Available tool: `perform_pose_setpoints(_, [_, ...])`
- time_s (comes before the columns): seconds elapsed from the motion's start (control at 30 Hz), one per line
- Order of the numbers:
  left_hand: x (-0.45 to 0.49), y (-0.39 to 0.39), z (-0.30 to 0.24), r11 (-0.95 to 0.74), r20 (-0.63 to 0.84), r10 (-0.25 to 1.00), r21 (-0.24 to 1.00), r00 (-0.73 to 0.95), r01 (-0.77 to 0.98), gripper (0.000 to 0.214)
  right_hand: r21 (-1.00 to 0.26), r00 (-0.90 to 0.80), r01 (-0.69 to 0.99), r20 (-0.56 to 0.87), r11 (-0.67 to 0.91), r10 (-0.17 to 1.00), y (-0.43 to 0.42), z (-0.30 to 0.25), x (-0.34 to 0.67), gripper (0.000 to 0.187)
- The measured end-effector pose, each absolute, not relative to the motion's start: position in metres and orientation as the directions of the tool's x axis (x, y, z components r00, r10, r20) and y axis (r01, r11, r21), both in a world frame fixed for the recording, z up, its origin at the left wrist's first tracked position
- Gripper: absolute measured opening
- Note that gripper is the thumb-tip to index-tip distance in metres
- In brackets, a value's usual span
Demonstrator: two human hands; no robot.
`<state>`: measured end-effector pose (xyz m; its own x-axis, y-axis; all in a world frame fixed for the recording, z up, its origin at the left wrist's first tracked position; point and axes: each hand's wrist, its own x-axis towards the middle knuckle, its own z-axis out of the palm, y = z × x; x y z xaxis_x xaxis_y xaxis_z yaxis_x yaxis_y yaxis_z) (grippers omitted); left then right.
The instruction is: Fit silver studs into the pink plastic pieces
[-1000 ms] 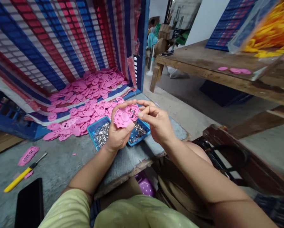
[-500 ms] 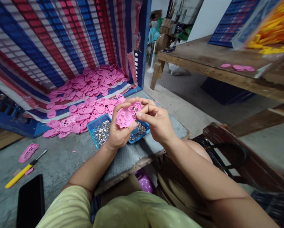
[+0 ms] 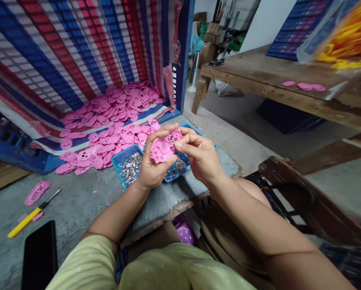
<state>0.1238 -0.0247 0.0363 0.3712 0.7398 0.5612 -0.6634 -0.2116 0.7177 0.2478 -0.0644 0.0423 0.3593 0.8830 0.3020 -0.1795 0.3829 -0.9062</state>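
Note:
My left hand (image 3: 152, 169) is closed around a pink moulded rubber piece (image 3: 162, 150) with a wavy edge and a raised round middle. Against the right end of this piece, the thumb and forefinger of my right hand (image 3: 201, 155) are pinched. Small shiny metal bits show at the pinch, too small to name. Below and behind the hands stand a blue tray (image 3: 117, 168) of small silvery metal parts (image 3: 129, 167) and a second blue tray (image 3: 177, 177) with more of them, partly hidden by my hands.
A heap of pink pieces (image 3: 108, 139) spills from a crate lined with striped cloth (image 3: 86, 52). At left lie a yellow-handled screwdriver (image 3: 26, 223), a loose pink piece (image 3: 38, 193) and a black phone (image 3: 39, 257). A wooden table (image 3: 247, 72) stands at right, bearing yellow pieces (image 3: 349, 44).
The pink piece and both hands have shifted very slightly right and tilted a little. My right fingers stay pinched at the same end of it.

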Motion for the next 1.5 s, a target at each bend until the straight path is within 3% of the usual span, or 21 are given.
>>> perform_pose_setpoints(0.37, [0.125,-0.025,0.033,-0.300,0.557,0.767,0.749,0.317,-0.591,0.039,-0.906,0.390,-0.149,0.315,0.397,0.865,-0.063,0.037,0.242,0.029])
perform_pose_setpoints(0.57, [0.127,-0.028,0.038,-0.112,0.427,0.835,0.750,0.348,-0.652,0.054,-0.877,0.380,-0.290,0.263,0.384,0.887,-0.058,0.036,0.241,0.037])
perform_pose_setpoints(0.73, [0.127,-0.026,0.038,0.046,0.298,0.866,0.751,0.401,-0.659,0.059,-0.855,0.370,-0.364,0.231,0.370,0.900,-0.055,0.033,0.243,0.031])
perform_pose_setpoints(1.23, [0.126,-0.019,0.034,0.027,0.278,0.877,0.785,0.391,-0.619,0.070,-0.822,0.408,-0.400,0.237,0.406,0.882,-0.057,0.031,0.248,0.012])
perform_pose_setpoints(1.4, [0.125,-0.022,0.042,0.028,0.277,0.878,0.785,0.390,-0.619,0.080,-0.845,0.462,-0.354,0.216,0.402,0.860,-0.046,0.029,0.261,0.016])
perform_pose_setpoints(1.5, [0.126,-0.028,0.044,0.079,0.253,0.865,0.783,0.433,-0.617,0.075,-0.861,0.490,-0.327,0.198,0.390,0.849,-0.039,0.021,0.279,0.020])
